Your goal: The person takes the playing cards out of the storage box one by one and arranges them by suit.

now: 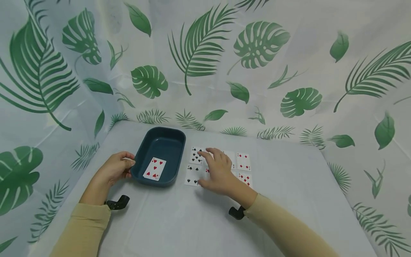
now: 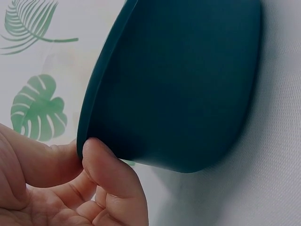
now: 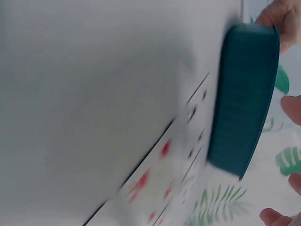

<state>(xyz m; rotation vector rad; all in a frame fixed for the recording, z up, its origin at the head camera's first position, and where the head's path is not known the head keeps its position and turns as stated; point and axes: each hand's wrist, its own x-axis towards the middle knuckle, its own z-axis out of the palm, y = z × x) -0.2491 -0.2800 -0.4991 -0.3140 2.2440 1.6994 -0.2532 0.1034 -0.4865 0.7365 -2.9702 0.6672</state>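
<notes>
A dark teal tray (image 1: pixel 168 144) stands on the white-covered table, with a five of hearts (image 1: pixel 155 167) lying on top of another card inside it. My left hand (image 1: pixel 115 167) pinches the tray's left rim between thumb and finger, as the left wrist view shows at the rim (image 2: pixel 87 115). Right of the tray, playing cards lie in two rows, among them a spade card (image 1: pixel 195 157) and a four of diamonds (image 1: pixel 243 162). Over these cards my right hand (image 1: pixel 219 173) hovers with spread, slightly bent fingers and nothing between them. It hides the middle cards partly.
A white curtain (image 1: pixel 205 46) with green leaf prints rises behind the table and along its sides. Each wrist wears a black camera mount, the left one (image 1: pixel 118 202) close to the tabletop (image 1: pixel 167 221).
</notes>
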